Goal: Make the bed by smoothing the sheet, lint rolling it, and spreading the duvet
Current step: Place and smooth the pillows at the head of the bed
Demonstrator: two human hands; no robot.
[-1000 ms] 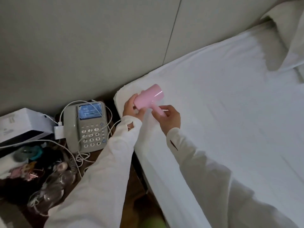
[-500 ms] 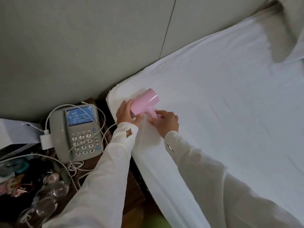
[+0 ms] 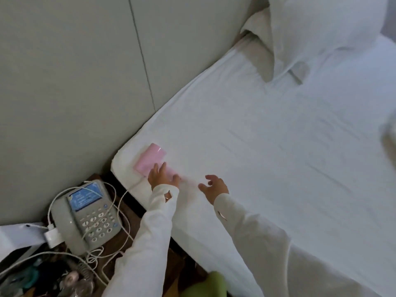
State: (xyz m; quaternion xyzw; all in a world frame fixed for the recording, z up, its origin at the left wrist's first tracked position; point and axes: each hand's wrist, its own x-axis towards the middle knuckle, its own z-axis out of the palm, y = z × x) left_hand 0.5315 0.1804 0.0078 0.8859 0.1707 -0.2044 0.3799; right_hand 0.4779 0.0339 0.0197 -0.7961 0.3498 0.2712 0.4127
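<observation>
Lint roller (image 3: 152, 159), a smooth pink cylinder with a glossy highlight along its far rim, is lying on the white sheet (image 3: 267, 151) at the near corner of the bed, just beside the grey panelled wall (image 3: 75, 71). A person in pale long sleeves is reaching over the mattress edge: the left hand (image 3: 161, 175) is resting flat on the roller's near end, its fingers spread and laid over the pink surface rather than curled around it. The right hand (image 3: 214, 186) is hovering close to the sheet just right of the roller, palm down, fingers loosely splayed and gripping nothing; a faint pink blur between the two hands cannot be made out. The sheet is showing as soft woven cotton, creased in long shallow diagonal folds. At the head of the bed, plump white pillows (image 3: 321, 24) are leaning against the wall, with a cream-coloured corner of another pillow tucked beneath them. On the dark wooden nightstand beside the bed, a grey plastic desk telephone (image 3: 85, 217) is sitting with a blue display whose writing is too blurred to read; its round keys are bearing digits including 2, 3, 6, 9, 0 and #. White cables (image 3: 120, 211) are looping around it.
</observation>
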